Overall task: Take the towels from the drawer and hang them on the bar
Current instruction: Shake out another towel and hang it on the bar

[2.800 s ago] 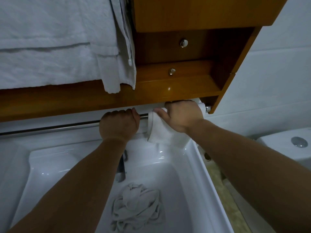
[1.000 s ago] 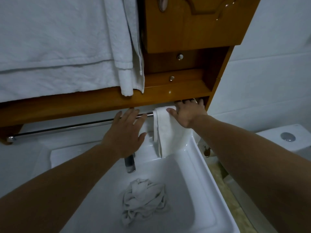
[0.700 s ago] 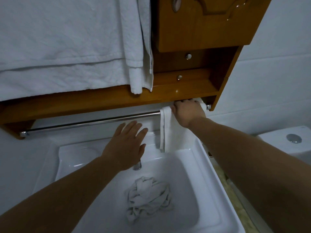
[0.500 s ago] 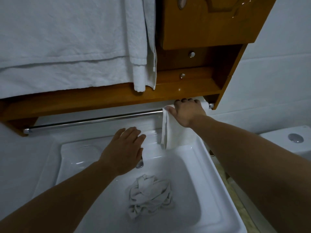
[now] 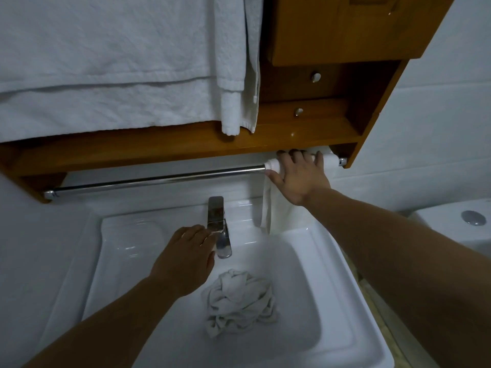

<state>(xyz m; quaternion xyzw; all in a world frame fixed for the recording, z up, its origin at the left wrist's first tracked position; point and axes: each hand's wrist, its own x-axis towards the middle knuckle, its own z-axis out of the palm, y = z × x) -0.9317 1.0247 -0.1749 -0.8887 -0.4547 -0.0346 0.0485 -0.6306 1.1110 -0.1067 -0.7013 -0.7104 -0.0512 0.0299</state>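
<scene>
A chrome bar (image 5: 159, 179) runs under the wooden cabinet, above the sink. A small white towel (image 5: 279, 213) hangs over its right end. My right hand (image 5: 297, 176) lies flat on that towel at the bar, fingers spread over the top. A second white towel (image 5: 239, 301) lies crumpled in the white sink basin (image 5: 332, 301). My left hand (image 5: 186, 258) hovers over the basin beside the faucet, fingers loosely apart, holding nothing. Two small drawers with metal knobs (image 5: 316, 77) sit shut in the cabinet.
A chrome faucet (image 5: 218, 224) stands at the back of the sink, right next to my left hand. Large white towels (image 5: 106, 62) hang above the wooden shelf (image 5: 159, 147). A white toilet tank (image 5: 465, 221) stands at the right.
My left hand has left the bar and dropped toward the basin, uncovering the faucet. My right hand has stayed on the hung towel, smoothing it at the bar's right end.
</scene>
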